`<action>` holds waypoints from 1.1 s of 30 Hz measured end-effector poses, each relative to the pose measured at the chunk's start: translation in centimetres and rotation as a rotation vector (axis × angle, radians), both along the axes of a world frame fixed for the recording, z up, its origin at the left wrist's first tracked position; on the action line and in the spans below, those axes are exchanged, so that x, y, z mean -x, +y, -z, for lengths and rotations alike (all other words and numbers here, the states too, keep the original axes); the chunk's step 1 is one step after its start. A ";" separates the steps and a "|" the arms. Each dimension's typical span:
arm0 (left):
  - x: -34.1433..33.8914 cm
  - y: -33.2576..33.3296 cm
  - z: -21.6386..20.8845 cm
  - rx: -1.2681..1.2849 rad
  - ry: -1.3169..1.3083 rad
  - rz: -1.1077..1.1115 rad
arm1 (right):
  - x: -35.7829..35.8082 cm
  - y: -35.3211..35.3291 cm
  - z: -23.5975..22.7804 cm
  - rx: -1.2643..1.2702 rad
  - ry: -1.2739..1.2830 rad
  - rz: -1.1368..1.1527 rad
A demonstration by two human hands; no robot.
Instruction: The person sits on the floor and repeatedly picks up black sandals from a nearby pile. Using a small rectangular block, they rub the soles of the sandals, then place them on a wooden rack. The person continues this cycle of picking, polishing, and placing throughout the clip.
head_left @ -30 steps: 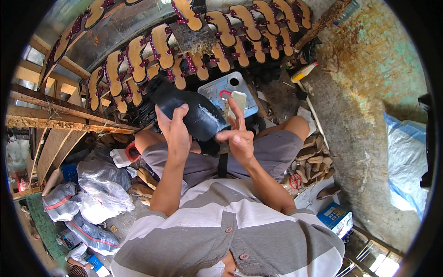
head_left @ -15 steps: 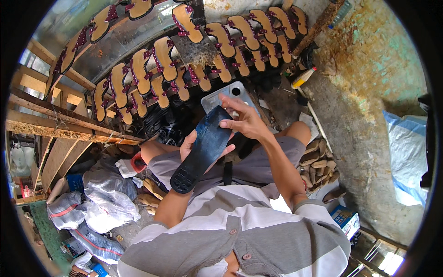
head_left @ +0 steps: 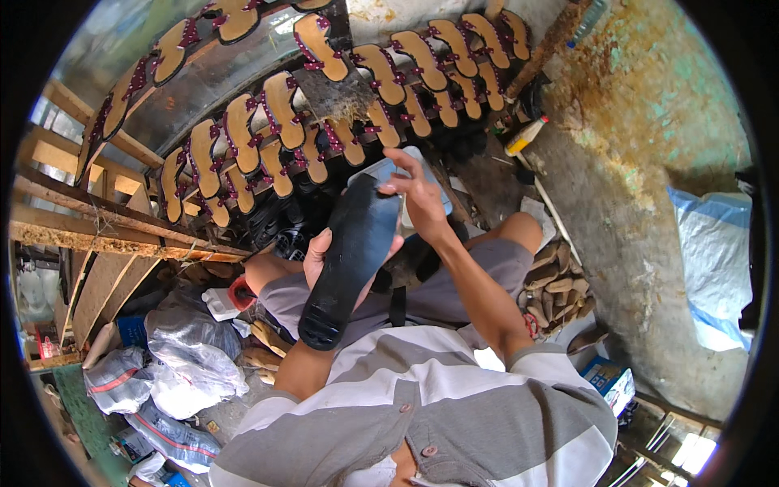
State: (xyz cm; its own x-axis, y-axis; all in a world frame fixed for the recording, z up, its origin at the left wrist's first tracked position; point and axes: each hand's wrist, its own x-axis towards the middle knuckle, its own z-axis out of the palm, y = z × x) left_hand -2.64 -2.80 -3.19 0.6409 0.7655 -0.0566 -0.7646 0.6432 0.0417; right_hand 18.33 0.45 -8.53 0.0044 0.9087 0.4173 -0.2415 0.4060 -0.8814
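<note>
A black shoe sole (head_left: 345, 256) slants in front of my lap, its heel end toward my shirt and its wider end pointing away. My left hand (head_left: 318, 256) is closed round its middle from beneath, with the thumb on the left edge and fingertips showing at the right edge. At the far end, my right hand (head_left: 418, 199) has its fingers apart, with one fingertip at the sole's upper right edge. Behind that hand lies a light grey tray (head_left: 412, 156), partly covered.
Sandals (head_left: 284, 109) with tan footbeds and dotted dark red straps line racks ahead. Plastic bags (head_left: 191, 353) lie at left, beside wooden beams (head_left: 122, 235). Brown shoe lasts (head_left: 560, 284) are piled at right, near a yellow bottle (head_left: 526, 138). A white-and-blue sack (head_left: 714, 268) hangs on the right.
The sole has tilted and shows a smoother, shinier face. My right thumb no longer presses on its face; that hand's fingers have shifted to the far edge.
</note>
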 end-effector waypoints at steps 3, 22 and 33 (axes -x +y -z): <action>-0.1 0.5 -0.2 -0.037 0.029 -0.137 | 1.0 -0.5 0.3 -0.129 0.079 0.078; -1.1 2.0 1.8 -0.067 0.141 -0.135 | 8.1 -4.9 1.1 -0.019 -0.175 0.559; -0.8 5.7 3.3 -0.147 -0.024 -0.112 | 6.5 -7.9 -0.4 -0.618 -0.763 0.756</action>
State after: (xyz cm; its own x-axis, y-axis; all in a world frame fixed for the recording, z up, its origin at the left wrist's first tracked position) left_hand -1.87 2.91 -6.54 0.5514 0.8308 0.0759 -0.8327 0.5427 0.1098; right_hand 11.82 -7.41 -8.11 0.0092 0.4338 0.9010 0.7248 0.6178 -0.3049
